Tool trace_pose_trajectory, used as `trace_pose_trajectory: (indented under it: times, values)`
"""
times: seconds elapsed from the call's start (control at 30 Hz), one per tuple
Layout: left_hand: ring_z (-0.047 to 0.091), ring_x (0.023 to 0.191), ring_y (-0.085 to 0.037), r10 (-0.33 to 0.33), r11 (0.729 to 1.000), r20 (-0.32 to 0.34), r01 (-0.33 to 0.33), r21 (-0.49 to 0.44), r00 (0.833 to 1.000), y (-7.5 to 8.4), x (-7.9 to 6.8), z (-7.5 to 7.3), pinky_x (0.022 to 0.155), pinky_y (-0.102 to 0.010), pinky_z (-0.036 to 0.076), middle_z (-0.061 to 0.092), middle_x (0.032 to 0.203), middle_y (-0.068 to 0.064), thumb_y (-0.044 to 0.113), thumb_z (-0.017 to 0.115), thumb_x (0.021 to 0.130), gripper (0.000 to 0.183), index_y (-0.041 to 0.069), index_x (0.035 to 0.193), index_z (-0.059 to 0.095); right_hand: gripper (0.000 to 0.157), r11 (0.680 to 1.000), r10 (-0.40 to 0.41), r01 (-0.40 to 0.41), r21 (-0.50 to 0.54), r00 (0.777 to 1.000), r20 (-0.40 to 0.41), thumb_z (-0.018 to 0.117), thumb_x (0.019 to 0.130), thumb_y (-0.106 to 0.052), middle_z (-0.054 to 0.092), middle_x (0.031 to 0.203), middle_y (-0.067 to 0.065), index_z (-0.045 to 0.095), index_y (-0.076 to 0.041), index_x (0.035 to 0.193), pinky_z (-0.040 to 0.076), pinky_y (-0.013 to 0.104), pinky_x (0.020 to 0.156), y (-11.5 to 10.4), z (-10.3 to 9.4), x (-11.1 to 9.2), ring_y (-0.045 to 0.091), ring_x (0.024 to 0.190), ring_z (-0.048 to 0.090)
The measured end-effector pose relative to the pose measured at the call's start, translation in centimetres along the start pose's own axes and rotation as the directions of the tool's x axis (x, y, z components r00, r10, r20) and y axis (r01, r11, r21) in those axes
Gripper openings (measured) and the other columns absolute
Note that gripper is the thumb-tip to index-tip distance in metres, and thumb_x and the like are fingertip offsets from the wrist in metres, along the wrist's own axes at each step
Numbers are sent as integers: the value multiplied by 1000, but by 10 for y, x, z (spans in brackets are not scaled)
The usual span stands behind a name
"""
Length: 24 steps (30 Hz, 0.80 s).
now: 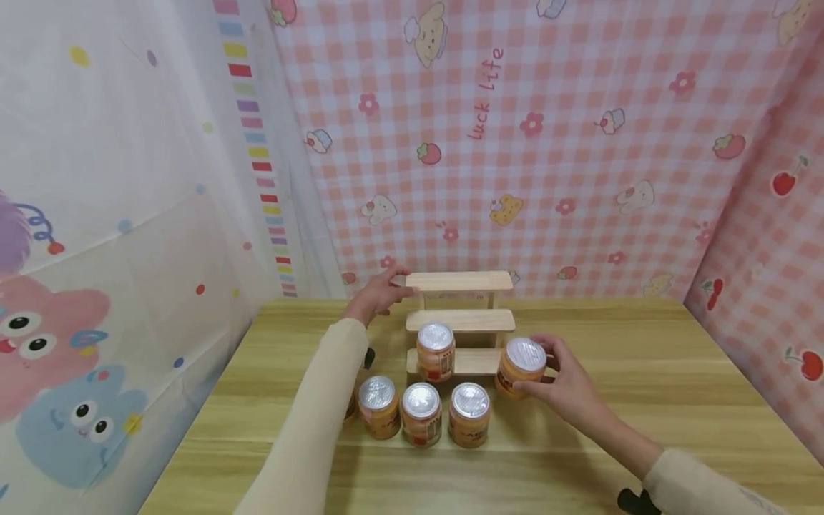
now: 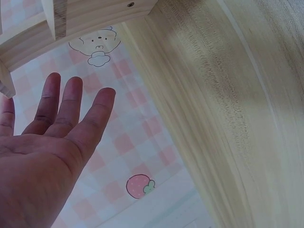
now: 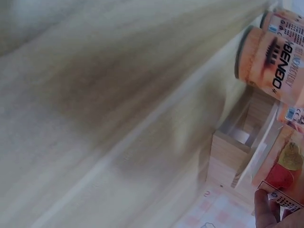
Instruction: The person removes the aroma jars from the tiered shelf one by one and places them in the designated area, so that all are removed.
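My left hand (image 1: 381, 293) holds the left end of the top board of a three-tier wooden stand (image 1: 460, 321), thumb and index finger at its edges. The other fingers (image 2: 97, 118) stretch out free in the left wrist view. At the right end of the bottom board, my right hand (image 1: 566, 375) grips an orange-labelled can (image 1: 520, 368) with a silver lid, tilted slightly. A matching can (image 1: 436, 354) sits at the left of that board. In the right wrist view, the fingertips (image 3: 263, 209) press on the held can's label (image 3: 285, 164).
In front of the stand, a row of like cans includes a left one (image 1: 380, 408), a middle one (image 1: 421, 416) and a right one (image 1: 469, 416); another is partly hidden by the left sleeve (image 1: 315, 422). A checked cloth (image 1: 476, 179) hangs behind the wooden table (image 1: 644, 400).
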<state>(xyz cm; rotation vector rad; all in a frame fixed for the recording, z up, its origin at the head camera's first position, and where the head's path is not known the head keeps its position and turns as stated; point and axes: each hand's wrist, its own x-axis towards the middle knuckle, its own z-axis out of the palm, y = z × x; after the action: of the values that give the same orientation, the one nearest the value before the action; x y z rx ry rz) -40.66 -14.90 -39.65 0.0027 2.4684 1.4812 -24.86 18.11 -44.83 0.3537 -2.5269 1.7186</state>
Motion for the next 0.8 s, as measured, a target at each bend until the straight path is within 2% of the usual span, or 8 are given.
trace_pose_trajectory:
  times: [0.2,0.8]
  values:
    - [50,124,-36,29,1000,4,-29,-2,1000,1,-6,-1,97,-56,44,54,136,-17,30,70,94,52,23,141,48,79,1000,-1,0,6,1000,9,87,75,-5,49,127,22,39,2,138,55,31,83,8,2,-6,38,114,56]
    - [51,124,-34,31,999,-9,-30,14,999,0,-7,-1,96,-53,46,55,136,-16,31,69,94,50,25,140,49,77,998,54,-54,19,998,33,87,69,4,50,123,24,41,6,131,55,28,83,35,16,-21,40,111,56]
